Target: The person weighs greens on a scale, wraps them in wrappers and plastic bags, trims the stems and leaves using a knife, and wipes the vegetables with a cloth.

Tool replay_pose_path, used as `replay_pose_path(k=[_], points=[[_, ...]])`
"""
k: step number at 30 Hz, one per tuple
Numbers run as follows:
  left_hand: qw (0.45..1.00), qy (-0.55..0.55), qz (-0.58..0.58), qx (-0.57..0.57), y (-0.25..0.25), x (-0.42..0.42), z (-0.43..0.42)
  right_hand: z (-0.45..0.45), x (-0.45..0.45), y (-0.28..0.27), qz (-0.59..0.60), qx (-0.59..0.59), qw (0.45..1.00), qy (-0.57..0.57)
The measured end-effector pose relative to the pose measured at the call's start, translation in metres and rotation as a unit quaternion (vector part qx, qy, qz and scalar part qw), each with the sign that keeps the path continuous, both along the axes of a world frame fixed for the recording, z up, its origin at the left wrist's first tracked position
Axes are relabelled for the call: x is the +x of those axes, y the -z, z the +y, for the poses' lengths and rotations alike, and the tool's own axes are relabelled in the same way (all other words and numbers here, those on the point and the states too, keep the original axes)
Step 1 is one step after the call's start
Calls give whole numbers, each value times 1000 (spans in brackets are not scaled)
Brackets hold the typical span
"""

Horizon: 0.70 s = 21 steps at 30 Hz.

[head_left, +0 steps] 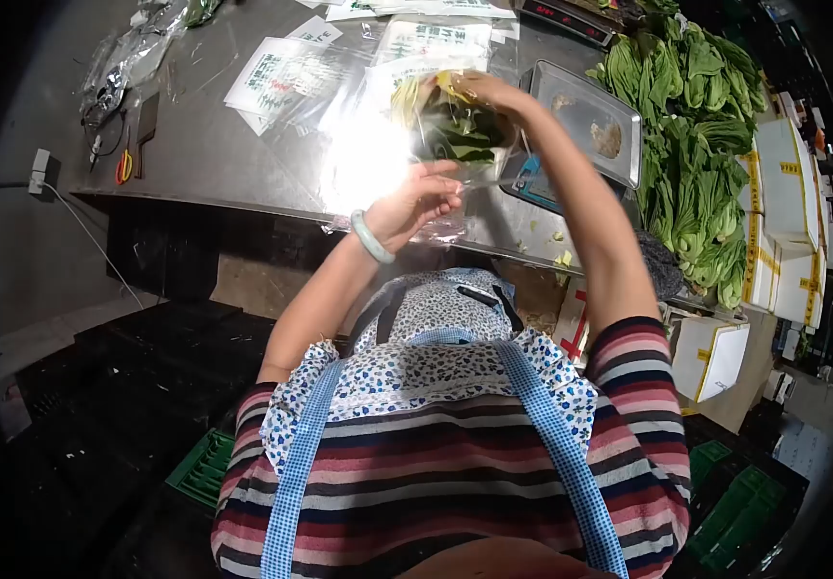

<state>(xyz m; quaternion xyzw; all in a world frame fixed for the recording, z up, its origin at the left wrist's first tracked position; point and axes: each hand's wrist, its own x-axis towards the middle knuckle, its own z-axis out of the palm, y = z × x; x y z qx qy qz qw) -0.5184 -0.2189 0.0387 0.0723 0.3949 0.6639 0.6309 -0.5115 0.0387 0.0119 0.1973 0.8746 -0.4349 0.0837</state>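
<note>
My left hand [421, 200], with a pale bangle at its wrist, is closed on the near edge of a clear plastic bag [479, 180]. Leafy greens [460, 130] with dark leaves and paler yellowish parts lie inside the bag, over the steel table. At the far end of the greens is my right hand [479, 92], its fingers bent around them at the bag. Glare hides part of the plastic to the left. Printed sheets or bags [276, 82] lie beyond and left of the hands.
A metal tray [580, 121] on a scale stands right of the greens. Green vegetables [691, 145] are piled further right, beside white boxes [785, 183]. Scissors [125, 164] and crumpled plastic [136, 63] lie at the left. The table's front edge [243, 207] is near me.
</note>
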Motion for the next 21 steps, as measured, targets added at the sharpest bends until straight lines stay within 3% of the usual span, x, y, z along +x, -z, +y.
replay_pose_path(k=[1,5,7,10,11,13,14,15,16,17,19,21], points=[[1000,2,17,13,-15,-9,3,14,6,-12,-15,138,990,-35],[997,19,54,51,-72,-77,39,29,10,-118,-38,90,991,-86],[989,87,54,111,-102,-109,58,47,6,-142,0,151,981,-120],[992,37,79,89,-153,-108,73,69,-10,-162,17,202,961,-188],[988,53,67,131,-158,-118,80,77,-16,-163,42,212,960,-178],[981,71,20,181,-171,-133,91,49,-6,-232,-13,154,949,-274],[994,-31,-60,86,-193,-116,95,41,-1,-252,-12,219,934,-281],[994,-37,-56,86,-197,-105,96,38,1,-263,-10,285,915,-286],[993,-44,-44,97,-200,-97,96,49,-3,-261,5,181,934,-309],[991,-49,-34,118,-193,-107,68,23,-18,-264,8,163,928,-334],[968,27,-151,200,-196,-103,81,34,-15,-252,-23,148,896,-418],[980,-78,-73,168,-217,-74,59,18,-3,-256,-48,133,914,-380]])
